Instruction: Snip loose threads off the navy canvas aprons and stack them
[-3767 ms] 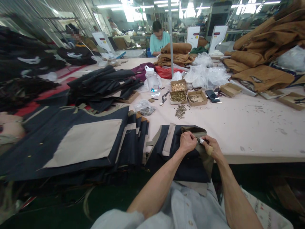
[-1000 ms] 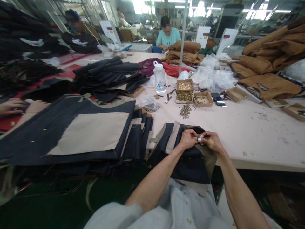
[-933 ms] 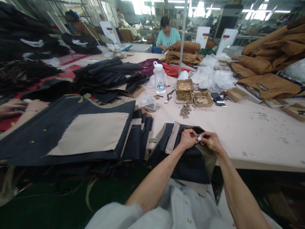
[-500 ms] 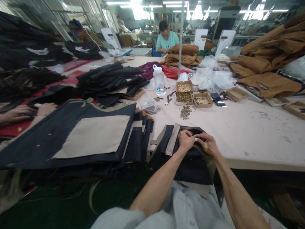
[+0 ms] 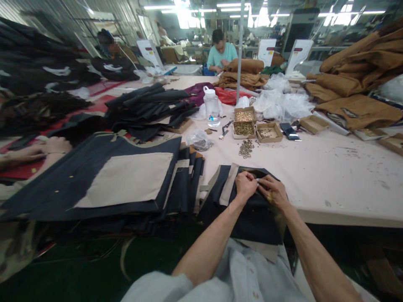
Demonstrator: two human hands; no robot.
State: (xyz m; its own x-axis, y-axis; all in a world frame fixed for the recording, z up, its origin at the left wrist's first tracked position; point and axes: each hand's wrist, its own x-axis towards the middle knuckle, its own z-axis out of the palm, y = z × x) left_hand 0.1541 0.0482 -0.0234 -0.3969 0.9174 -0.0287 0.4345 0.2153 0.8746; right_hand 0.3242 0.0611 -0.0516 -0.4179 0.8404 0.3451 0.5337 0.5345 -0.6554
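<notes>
A navy cloth piece with a beige strip, which looks like an apron (image 5: 217, 201), hangs over the table's front edge before me. My left hand (image 5: 246, 184) is closed in a pinch on its upper edge. Right beside it, my right hand (image 5: 272, 191) also pinches that edge, its fingertips nearly touching the left ones. Something small and white shows at the right fingertips; whether it is a finger wrap or a held part I cannot tell. Any small fitting between the fingers is hidden. Loose metal rings (image 5: 246, 148) lie on the table beyond my hands.
Left of me lies a stack of navy aprons with a beige pocket (image 5: 126, 178). Another person's hands (image 5: 56, 147) are at its far left. Boxes of brass fittings (image 5: 244, 129), an open carton (image 5: 269, 132), a water bottle (image 5: 212, 107), a pole (image 5: 240, 54) and brown garments (image 5: 355, 111) stand beyond.
My right hand has turned slightly, its fingers now straighter and closer to the left hand. The left hand keeps its pinch. The whole view has shifted a little.
</notes>
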